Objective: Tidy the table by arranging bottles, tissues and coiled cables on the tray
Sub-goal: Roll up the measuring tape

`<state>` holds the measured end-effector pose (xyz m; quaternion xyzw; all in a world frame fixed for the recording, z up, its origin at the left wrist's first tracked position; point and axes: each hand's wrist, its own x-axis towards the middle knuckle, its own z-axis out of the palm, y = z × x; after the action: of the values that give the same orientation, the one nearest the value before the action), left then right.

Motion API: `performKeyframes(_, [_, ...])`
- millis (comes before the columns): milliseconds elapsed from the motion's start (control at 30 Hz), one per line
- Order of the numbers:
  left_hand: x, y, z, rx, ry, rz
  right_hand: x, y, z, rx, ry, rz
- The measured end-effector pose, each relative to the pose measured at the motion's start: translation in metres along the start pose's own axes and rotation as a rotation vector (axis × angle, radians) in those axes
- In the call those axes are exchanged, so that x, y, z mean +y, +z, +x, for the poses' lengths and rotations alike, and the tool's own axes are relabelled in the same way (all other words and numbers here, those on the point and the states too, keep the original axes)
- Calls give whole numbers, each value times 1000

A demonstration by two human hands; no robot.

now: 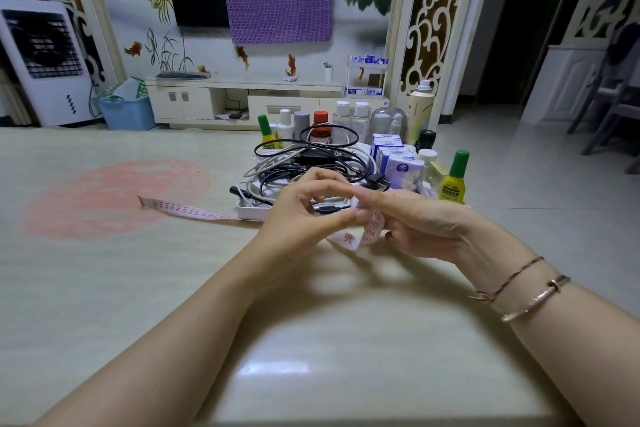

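A pink measuring tape (194,211) trails left across the table, and its near end is wound round the fingers of my right hand (412,222). My left hand (304,211) pinches the tape beside that loop. Just behind both hands stands the white tray (247,211), piled with coiled black and white cables (304,156). Tissue packs (398,163) stand on its right part. Several bottles (349,118) line the back. A yellow bottle with a green cap (453,180) stands at the right end.
The table (311,340) has a pale glossy top with a pink round pattern (114,198) at the left. Beyond it are a TV cabinet, a blue bin (128,113) and a white air cooler (45,62).
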<state>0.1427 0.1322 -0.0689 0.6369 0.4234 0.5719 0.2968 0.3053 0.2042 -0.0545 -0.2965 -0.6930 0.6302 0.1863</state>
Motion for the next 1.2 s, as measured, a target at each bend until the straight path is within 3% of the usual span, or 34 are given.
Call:
performKeyframes(367, [-2, -1, 1, 12, 9, 5, 1, -1, 0, 57, -1, -20])
performKeyframes(833, [-3, -2, 2, 26, -31, -51, 0, -5, -2, -1, -9, 48])
performKeyframes(1067, [-4, -1, 2, -1, -21, -26, -2, 1, -1, -4, 0, -78])
performKeyframes(1200, [-3, -2, 2, 21, -53, -61, 0, -7, -1, 8, 12, 17])
